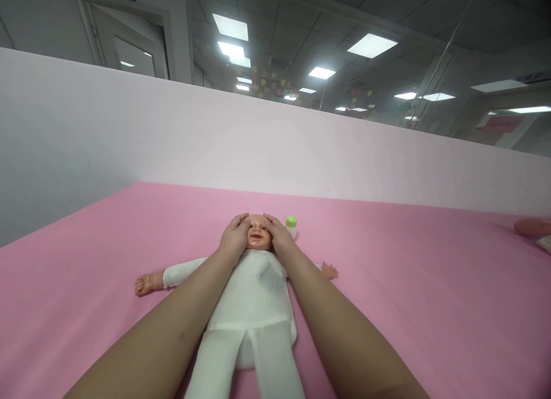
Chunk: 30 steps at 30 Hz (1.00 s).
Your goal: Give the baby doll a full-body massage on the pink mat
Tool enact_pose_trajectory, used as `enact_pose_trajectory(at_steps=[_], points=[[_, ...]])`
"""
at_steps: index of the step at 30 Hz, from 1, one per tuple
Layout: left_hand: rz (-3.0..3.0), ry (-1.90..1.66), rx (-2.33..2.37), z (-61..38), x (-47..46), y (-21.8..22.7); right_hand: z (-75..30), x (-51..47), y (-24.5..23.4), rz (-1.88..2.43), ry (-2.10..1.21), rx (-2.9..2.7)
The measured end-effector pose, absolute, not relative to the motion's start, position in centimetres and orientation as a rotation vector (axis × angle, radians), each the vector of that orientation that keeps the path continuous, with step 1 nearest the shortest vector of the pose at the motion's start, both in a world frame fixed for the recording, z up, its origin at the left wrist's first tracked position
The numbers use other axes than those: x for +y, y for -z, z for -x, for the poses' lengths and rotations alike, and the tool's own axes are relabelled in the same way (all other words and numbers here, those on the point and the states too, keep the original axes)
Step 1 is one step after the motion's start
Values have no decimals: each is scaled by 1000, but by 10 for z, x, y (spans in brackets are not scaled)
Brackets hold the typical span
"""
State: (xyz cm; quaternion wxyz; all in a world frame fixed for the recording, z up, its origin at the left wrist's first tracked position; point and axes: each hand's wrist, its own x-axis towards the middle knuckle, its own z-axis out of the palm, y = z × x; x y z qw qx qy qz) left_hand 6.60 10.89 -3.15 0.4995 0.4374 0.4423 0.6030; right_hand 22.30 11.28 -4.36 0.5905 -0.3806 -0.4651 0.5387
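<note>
A baby doll point(256, 293) with a white cloth body lies on its back, its head at the far end and its arms spread to either side. My left hand point(235, 236) cups the left side of the doll's head point(258, 236), fingers curved round toward the crown. On the other side my right hand point(278, 233) is wrapped against the head in the same way, its fingertips near the forehead. The doll's face shows between my hands. Just beyond my right hand stands a small white bottle with a green cap point(291, 224), partly hidden by that hand.
The doll lies on a pink padded surface point(408, 284). A white wall panel point(258, 140) rises along the back, and another closes the left side. At the far right edge lies a pinkish object point(531, 227), cut off by the frame. Glass and ceiling lights are behind the panel.
</note>
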Motion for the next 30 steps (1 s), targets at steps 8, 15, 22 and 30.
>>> enact_pose_trajectory(at_steps=[8,15,22,30], points=[[-1021,-1447,1015,-64,106,31,-225,111,44,863,-1293,-1072],[-980,-1446,1002,-63,102,28,-226,111,47,835,-1323,-1087],[-891,-1457,911,-60,101,27,-231,106,43,851,-1373,-1080],[-836,-1444,870,-55,101,29,-235,105,42,843,-1450,-1071]])
